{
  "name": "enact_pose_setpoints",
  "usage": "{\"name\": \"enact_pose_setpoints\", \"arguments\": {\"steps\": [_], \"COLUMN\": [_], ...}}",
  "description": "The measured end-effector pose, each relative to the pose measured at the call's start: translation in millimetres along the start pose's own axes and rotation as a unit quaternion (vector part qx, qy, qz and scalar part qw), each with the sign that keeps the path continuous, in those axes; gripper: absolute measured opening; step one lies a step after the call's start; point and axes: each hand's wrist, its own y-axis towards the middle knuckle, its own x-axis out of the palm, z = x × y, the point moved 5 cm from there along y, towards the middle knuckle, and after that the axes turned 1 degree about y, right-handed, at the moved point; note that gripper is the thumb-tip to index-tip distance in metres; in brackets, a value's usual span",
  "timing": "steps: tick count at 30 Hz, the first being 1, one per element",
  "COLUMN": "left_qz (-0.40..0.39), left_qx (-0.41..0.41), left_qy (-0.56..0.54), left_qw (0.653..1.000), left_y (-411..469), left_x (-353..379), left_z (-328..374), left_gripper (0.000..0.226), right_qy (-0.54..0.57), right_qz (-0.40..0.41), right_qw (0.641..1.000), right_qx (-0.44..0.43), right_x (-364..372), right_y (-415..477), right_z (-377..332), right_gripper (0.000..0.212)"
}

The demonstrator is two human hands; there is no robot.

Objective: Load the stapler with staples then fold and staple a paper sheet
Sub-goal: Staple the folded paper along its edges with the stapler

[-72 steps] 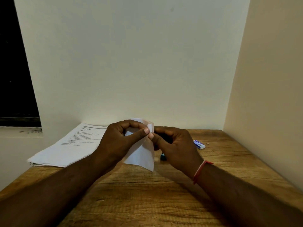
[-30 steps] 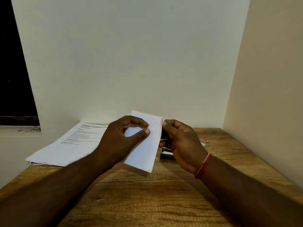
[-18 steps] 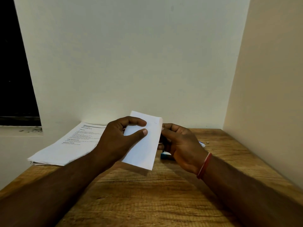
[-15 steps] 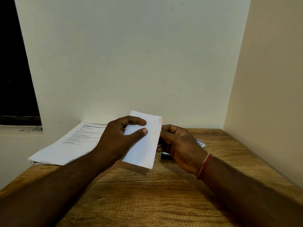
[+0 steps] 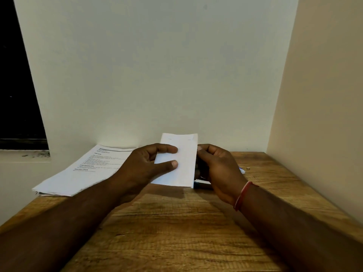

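Above the table's (image 5: pixel 176 232) far edge, left hand (image 5: pixel 141 167) and right hand (image 5: pixel 218 167) pinch the folded paper (image 5: pixel 183 165) by its side edges, fingers curled; light and floppy (creases easily), so hold near the fold.

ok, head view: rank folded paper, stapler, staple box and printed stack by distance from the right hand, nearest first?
1. folded paper: at the right hand's fingertips, on its left.
2. stapler and staple box: too close to call; stapler just under the hand, box off its right side.
3. printed stack: far off to the left.
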Motion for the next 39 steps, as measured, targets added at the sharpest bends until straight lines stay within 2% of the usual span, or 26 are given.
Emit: {"name": "enact_pose_setpoints", "arguments": {"steps": [2, 4, 5, 7, 9, 10, 14, 15, 17, 19, 21, 23, 26, 33, 39], "left_qz": [0.028, 0.065, 0.080, 0.099, 0.113, 0.119, 0.133, 0.128, 0.115, 0.106, 0.098, 0.094, 0.085, 0.071, 0.056], "left_qx": [0.006, 0.013, 0.016, 0.022, 0.030, 0.035, 0.055, 0.060, 0.076, 0.091, 0.103, 0.116, 0.137, 0.176, 0.190], "left_qy": [0.018, 0.046, 0.054, 0.058, 0.068, 0.076, 0.136, 0.149, 0.183, 0.217, 0.229, 0.243, 0.269, 0.334, 0.347], "left_qw": [0.999, 0.997, 0.995, 0.993, 0.991, 0.989, 0.980, 0.979, 0.973, 0.966, 0.963, 0.958, 0.950, 0.923, 0.917], "left_y": [1, 4, 4, 5, 4, 4, 2, 2, 0, -2, -4, -6, -9, -14, -16], "left_x": [-6, -15, -19, -27, -32, -34, -36, -35, -31, -25, -22, -19, -15, -8, -5], "left_z": [0, 0, 0, -1, 1, 2, 2, 3, 7, 12, 15, 17, 21, 27, 29], "left_gripper": [0.049, 0.040, 0.036, 0.034, 0.035, 0.036, 0.039, 0.040, 0.041, 0.043, 0.042, 0.041, 0.041, 0.045, 0.047], "right_qy": [-0.037, -0.175, -0.269, -0.449, -0.542, -0.555, -0.534, -0.490, -0.316, -0.148, -0.062, -0.039, -0.061, -0.080, -0.087], "right_qz": [0.011, 0.010, -0.008, -0.076, -0.116, -0.122, -0.113, -0.111, -0.105, -0.105, -0.115, -0.123, -0.134, -0.166, -0.125], "right_qw": [0.999, 0.984, 0.963, 0.890, 0.830, 0.821, 0.837, 0.864, 0.942, 0.982, 0.990, 0.990, 0.988, 0.982, 0.988], "right_qx": [0.010, 0.013, 0.013, 0.036, 0.058, 0.055, 0.024, 0.017, 0.026, 0.049, 0.059, 0.059, 0.045, 0.030, -0.003], "right_x": [-7, -17, -22, -28, -30, -30, -31, -31, -27, -23, -16, -12, -8, 0, -6], "right_y": [5, 9, 11, 10, 9, 9, 13, 14, 13, 13, 11, 10, 6, -1, 0], "right_z": [1, 1, 1, 8, 14, 14, 15, 17, 19, 19, 19, 22, 25, 20, 6], "right_gripper": [0.036, 0.036, 0.033, 0.042, 0.052, 0.049, 0.024, 0.020, 0.016, 0.026, 0.040, 0.040, 0.034, 0.043, 0.024]}}
